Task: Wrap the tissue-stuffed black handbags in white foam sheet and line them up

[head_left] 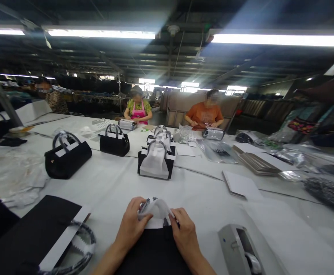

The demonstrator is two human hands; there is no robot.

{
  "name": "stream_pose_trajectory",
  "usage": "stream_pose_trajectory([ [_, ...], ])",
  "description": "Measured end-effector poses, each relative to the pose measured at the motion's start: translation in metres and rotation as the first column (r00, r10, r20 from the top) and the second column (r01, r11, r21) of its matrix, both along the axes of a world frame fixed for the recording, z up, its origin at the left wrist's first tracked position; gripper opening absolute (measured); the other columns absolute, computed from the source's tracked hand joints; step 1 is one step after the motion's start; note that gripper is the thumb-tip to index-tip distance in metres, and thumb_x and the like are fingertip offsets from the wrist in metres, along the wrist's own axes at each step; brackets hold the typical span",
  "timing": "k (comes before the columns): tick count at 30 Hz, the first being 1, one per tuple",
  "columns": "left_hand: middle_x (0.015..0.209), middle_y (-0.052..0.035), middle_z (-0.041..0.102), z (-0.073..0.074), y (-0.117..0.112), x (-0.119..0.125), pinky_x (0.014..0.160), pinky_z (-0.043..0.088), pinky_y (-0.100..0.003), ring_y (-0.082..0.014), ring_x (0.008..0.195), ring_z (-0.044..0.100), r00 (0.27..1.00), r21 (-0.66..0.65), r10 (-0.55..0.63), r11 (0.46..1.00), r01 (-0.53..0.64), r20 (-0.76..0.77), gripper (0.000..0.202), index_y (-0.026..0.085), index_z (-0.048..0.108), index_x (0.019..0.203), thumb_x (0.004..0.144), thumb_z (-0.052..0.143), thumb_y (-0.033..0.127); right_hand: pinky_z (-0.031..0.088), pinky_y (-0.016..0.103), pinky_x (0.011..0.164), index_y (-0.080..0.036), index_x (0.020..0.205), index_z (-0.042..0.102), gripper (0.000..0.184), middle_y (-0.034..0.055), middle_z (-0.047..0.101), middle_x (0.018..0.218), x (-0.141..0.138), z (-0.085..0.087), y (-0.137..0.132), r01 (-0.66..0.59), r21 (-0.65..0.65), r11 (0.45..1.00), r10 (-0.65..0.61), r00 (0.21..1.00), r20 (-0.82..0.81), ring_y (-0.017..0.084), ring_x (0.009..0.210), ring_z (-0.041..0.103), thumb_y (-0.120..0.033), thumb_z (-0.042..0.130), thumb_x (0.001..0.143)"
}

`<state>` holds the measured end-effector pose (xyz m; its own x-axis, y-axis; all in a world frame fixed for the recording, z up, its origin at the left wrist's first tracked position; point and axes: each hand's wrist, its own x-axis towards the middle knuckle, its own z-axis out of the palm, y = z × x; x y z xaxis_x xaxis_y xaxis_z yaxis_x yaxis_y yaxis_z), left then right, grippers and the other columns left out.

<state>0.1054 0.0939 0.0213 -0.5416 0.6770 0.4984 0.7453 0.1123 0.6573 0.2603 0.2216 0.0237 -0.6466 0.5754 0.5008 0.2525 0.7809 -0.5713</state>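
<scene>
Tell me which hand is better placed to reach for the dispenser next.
Right, I'd judge. The right hand is nearer the dispenser, which stands on its side; the left hand would have to cross the bag. Both appear to pinch the wrap, so the right should release first.

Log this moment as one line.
left hand: pinching white wrapping sheet | right hand: pinching same sheet | black handbag: between hands | tape dispenser: right of handbag

The bottom-centre black bag [154, 252] is cut off below, white wrap [160, 208] partly hiding its handle [148, 201]
</scene>
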Motion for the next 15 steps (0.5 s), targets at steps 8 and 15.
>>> stream_pose_trajectory([
  [8, 0.111, -0.0087, 0.060, 0.013, -0.021, 0.038, 0.092, 0.046, -0.038, -0.0206, 0.100, 0.055, 0.938, -0.224, -0.295, 0.941, 0.252, -0.183, 0.032, 0.024, 0.055, 0.116, 0.091, 0.036, 0.020, 0.047, 0.039, 0.089, -0.018, 0.128, 0.040, 0.049, 0.0104, 0.058, 0.114, -0.018, 0.034, 0.012, -0.058, 0.053, 0.997, 0.057, 0.998, 0.006, 0.021, 0.101, 0.057, -0.016, 0.048, 0.080],
  [15, 0.147, -0.0139, 0.032, 0.013, -0.004, 0.058, 0.113, 0.014, -0.057, -0.0389, 0.136, 0.020, 0.947, -0.566, -0.318, 0.773, 0.286, 0.045, 0.073, 0.019, 0.030, 0.142, 0.082, 0.043, 0.060, 0.044, 0.041, 0.083, -0.020, 0.097, 0.063, 0.028, 0.0101, 0.064, 0.102, -0.071, 0.076, 0.020, -0.464, 0.379, 0.801, 0.135, 0.757, 0.639, 0.027, 0.097, 0.058, -0.034, 0.071, 0.073],
])
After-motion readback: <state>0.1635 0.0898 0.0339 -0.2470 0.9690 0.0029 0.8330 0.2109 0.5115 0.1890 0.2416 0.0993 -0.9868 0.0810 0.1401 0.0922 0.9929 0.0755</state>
